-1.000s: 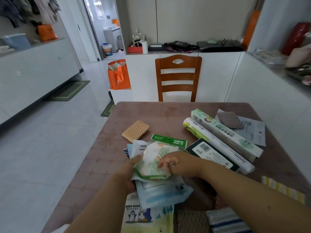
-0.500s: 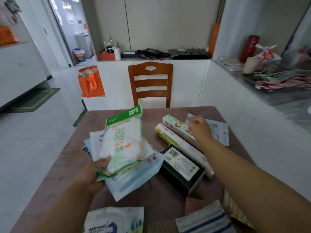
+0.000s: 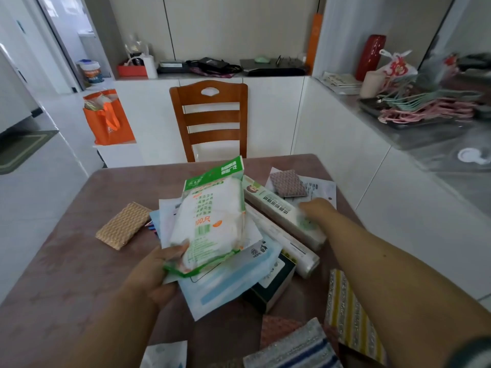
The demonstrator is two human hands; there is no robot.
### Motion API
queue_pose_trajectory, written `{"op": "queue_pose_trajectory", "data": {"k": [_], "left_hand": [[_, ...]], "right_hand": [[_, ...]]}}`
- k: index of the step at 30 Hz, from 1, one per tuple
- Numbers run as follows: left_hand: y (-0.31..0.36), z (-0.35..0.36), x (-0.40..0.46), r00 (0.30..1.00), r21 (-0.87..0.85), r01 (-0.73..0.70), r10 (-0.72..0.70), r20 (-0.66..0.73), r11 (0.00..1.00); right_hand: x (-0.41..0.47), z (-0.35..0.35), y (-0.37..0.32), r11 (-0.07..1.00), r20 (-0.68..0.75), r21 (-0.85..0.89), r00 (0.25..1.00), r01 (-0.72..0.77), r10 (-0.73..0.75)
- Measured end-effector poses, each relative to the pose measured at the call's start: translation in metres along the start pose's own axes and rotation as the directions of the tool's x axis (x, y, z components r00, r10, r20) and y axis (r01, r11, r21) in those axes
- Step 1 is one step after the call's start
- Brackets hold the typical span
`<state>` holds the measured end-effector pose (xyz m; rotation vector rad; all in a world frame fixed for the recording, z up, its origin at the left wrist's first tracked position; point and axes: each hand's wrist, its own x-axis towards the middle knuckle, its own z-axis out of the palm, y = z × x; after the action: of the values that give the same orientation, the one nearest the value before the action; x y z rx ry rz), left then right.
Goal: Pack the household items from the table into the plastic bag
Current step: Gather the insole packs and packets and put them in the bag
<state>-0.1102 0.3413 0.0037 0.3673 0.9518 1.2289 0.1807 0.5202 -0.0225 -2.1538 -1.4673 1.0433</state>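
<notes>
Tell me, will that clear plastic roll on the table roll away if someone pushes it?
Probably: the clear plastic-wrapped roll is a long round tube, so a sideways push could roll it. The white and green box beside it may block it. It looks light.

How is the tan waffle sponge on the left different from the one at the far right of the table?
The tan sponge is light orange-tan and lies straight on the bare table. The far sponge is duller pinkish-brown and rests on a white printed packet. The tan one lies nearer the camera, so it looks larger. Both are flat, rectangular, waffle-textured and untouched.
</notes>
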Motion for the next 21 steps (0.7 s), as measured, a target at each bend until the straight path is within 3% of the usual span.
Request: {"op": "queue_pose_trajectory", "data": {"k": [3,5,8,11,16,19,21], "left_hand": [[-0.005,0.006,0.008,1.0,-0.004,0.012,-0.012,0.0,1.0],[-0.007,0.007,0.014,1.0,-0.007,0.024,-0.024,0.015,1.0],[-0.009,0.007,0.02,0.999,-0.007,0.025,-0.025,0.028,1.0],[-0.013,0.008,0.023,0.999,0.003,0.038,-0.038,0.031,0.999],[-0.015,0.011,0.026,0.998,-0.013,0.064,-0.064,-0.004,0.998],[-0.014,0.013,0.026,0.999,-0.003,0.052,-0.052,-0.011,0.999],[-0.013,0.014,0.024,0.999,0.015,0.044,-0.043,-0.022,0.999]], "right_hand": [[0.006,0.005,0.002,0.998,-0.032,0.027,0.998,0.052,-0.051],[0.015,0.001,0.003,0.999,-0.213,-0.038,0.976,0.033,-0.04],[0.023,-0.007,0.009,0.985,-0.344,0.005,0.925,-0.17,0.161],[0.034,-0.002,0.012,0.975,-0.272,0.043,0.936,-0.218,0.222],[0.095,0.02,0.034,0.952,-0.201,-0.063,0.938,-0.299,0.282],[0.075,0.015,0.027,0.92,-0.251,-0.076,0.9,-0.385,0.356],[0.058,0.011,0.015,0.941,-0.221,-0.077,0.926,-0.33,0.306]]}}
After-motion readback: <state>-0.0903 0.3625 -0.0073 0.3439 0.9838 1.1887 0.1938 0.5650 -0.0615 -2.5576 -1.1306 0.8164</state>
